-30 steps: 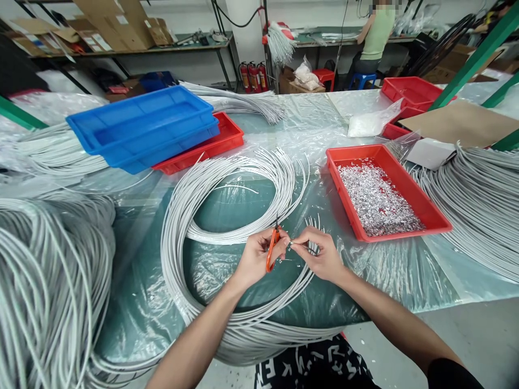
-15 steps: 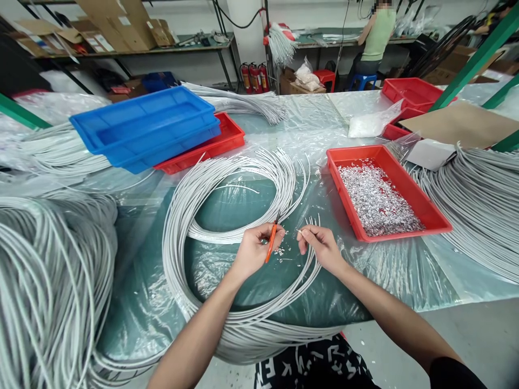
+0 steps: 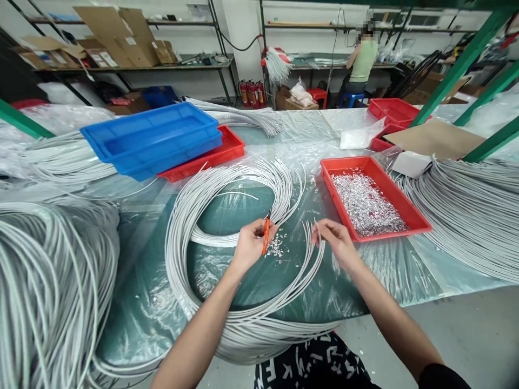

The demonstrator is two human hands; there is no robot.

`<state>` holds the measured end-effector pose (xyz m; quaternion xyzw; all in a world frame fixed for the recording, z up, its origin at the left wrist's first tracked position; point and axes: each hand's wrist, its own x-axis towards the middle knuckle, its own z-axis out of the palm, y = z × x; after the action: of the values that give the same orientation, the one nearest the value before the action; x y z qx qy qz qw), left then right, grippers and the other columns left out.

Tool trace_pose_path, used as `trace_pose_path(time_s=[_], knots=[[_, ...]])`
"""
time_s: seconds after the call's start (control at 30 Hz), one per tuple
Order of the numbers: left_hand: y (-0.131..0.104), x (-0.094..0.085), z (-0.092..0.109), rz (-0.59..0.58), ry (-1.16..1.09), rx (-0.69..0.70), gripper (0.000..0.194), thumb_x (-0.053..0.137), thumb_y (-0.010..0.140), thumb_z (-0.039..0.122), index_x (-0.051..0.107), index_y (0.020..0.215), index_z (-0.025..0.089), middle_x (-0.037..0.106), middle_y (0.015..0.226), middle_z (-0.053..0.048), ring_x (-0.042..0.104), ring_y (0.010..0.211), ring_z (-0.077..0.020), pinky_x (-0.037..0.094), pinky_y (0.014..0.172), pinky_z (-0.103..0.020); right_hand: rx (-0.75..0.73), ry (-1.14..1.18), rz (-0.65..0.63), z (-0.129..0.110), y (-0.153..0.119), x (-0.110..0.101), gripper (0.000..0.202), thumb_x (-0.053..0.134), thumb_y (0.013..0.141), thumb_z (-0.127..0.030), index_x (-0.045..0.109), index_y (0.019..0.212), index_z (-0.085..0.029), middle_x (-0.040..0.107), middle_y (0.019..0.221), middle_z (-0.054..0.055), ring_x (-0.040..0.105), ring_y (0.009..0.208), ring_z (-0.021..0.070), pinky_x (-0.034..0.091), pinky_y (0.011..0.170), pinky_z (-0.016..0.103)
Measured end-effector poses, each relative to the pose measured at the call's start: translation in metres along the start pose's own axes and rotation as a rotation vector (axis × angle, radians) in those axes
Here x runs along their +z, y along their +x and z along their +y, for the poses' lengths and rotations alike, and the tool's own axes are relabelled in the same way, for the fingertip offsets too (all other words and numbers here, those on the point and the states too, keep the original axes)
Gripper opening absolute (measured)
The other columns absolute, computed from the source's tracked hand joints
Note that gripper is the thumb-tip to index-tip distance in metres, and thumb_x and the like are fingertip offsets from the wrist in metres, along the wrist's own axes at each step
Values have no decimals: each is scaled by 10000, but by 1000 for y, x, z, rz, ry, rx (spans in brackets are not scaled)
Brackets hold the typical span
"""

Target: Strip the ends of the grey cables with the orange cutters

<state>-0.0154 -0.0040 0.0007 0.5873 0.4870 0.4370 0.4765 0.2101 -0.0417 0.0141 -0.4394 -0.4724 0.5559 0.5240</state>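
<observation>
Left hand (image 3: pixel 252 242) grips orange snips (image 3: pixel 266 234) | right hand (image 3: pixel 335 237) at wires (image 3: pixel 308 242) near table's front edge (image 3: pixel 421 289), can't tell grip | maybe picking one; next needs pinching

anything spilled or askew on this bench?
Yes: small silvery bits lie scattered on the plastic sheet beside the left hand, while similar-looking bits sit contained in the red tray at right. The stacked blue trays also sit askew over another red tray.
</observation>
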Motion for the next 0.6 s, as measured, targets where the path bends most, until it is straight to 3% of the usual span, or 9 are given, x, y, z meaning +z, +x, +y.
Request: trace_pose_path(time_s=[0.17, 0.3, 0.47, 0.6], knots=[[0, 1, -1, -18, 26, 28, 231, 698, 746, 358, 629, 739, 138, 539, 603, 26, 480, 529, -92, 395, 528, -214, 143, 117, 78, -22, -66, -38, 238, 687, 852, -431, 646, 852, -197, 696, 729, 32, 645, 633, 165, 508, 528, 262], [-1, 4, -1, -25, 36, 41, 228, 694, 731, 356, 631, 722, 137, 540, 588, 27, 469, 512, -86, 385, 514, -209, 305, 209, 211, -20, -129, -56, 243, 721, 832, -403, 611, 934, -211, 729, 778, 61, 705, 697, 209, 512, 481, 247], [-1, 6, -2, -31, 56, 49, 200, 692, 716, 325, 640, 729, 132, 542, 571, 27, 469, 507, -85, 382, 505, -205, 546, 381, 297, 22, -190, -60, 207, 738, 814, -353, 606, 875, -206, 719, 766, 58, 728, 697, 216, 482, 405, 209], [-2, 6, -3, -52, 54, 25, 190, 704, 694, 307, 646, 739, 132, 541, 552, 25, 474, 495, -92, 378, 484, -206, 630, 421, 454, 68, -216, -59, 231, 772, 774, -263, 632, 948, -204, 736, 827, 60, 738, 716, 196, 481, 394, 176]])
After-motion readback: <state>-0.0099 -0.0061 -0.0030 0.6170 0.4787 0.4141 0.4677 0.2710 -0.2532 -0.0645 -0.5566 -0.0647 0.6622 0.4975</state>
